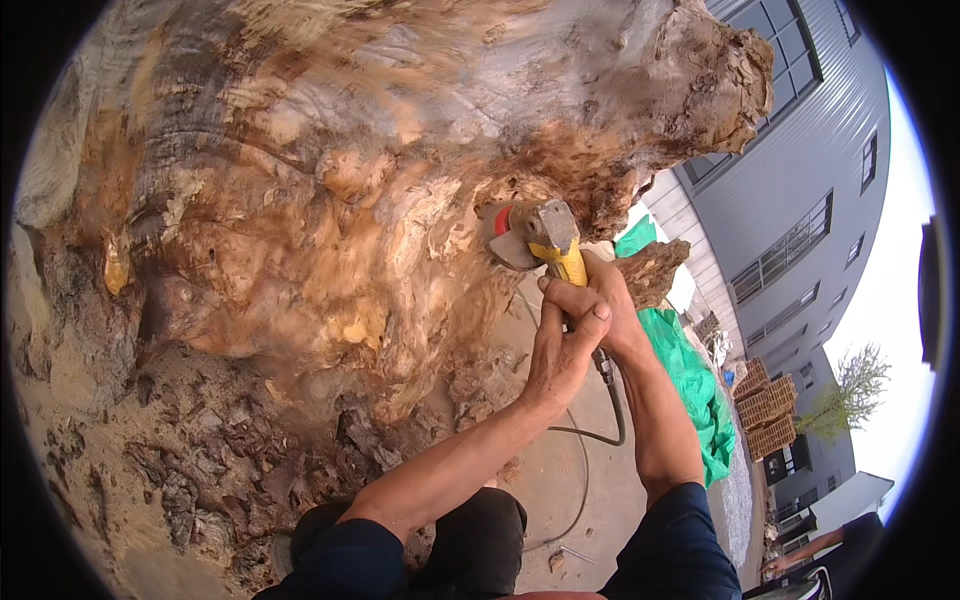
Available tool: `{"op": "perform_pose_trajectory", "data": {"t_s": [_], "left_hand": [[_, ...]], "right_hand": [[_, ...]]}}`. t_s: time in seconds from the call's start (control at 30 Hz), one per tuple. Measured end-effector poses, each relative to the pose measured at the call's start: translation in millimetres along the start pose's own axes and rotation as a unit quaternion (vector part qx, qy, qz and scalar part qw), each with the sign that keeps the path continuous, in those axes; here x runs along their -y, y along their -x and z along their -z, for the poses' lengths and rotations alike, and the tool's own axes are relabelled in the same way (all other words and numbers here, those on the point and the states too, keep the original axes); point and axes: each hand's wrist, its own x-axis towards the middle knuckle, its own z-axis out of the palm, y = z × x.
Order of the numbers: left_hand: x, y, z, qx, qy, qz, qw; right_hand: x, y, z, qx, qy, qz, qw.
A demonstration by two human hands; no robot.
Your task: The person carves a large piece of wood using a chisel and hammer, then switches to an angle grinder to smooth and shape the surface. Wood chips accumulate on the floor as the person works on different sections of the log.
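Note:
A yellow angle grinder (562, 262) is gripped between my two hands, its metal head and guarded disc turned against a large gnarled tree stump (330, 200). My left hand (565, 352) is closed around the rear of the tool's body. My right hand (604, 298) wraps the body a little farther forward, close to the head. The disc's edge lies at a hollow in the wood; whether it is touching cannot be made out. From the tool's rear end a dark cord (618, 405) curves down toward the ground.
Bark chips and wood debris (210, 470) cover the ground at lower left. Green sheeting (690, 390) and a chunk of wood (652, 272) lie to the right. A thin cable (585, 490) runs along the ground. Beyond are stacked pallets (768, 405), a grey building (790, 210) and another person (835, 555).

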Motion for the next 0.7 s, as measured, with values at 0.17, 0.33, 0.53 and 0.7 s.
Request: {"op": "perform_pose_trajectory", "data": {"t_s": [0.17, 0.33, 0.53, 0.7], "left_hand": [[14, -6, 7, 0.007, -0.09, -0.062, 0.994], [12, -12, 37, 0.006, -0.249, -0.085, 0.965], [2, -1, 47, -0.019, -0.379, -0.139, 0.915], [-7, -8, 31, -0.049, -0.414, -0.156, 0.896]], "right_hand": [[-11, 6, -15, -0.085, -0.127, 0.007, 0.988], [-5, 7, -45, -0.133, -0.272, 0.045, 0.952], [-8, 11, -80, -0.108, -0.434, 0.053, 0.893], [-12, -3, -89, -0.132, -0.491, 0.071, 0.858]]}}
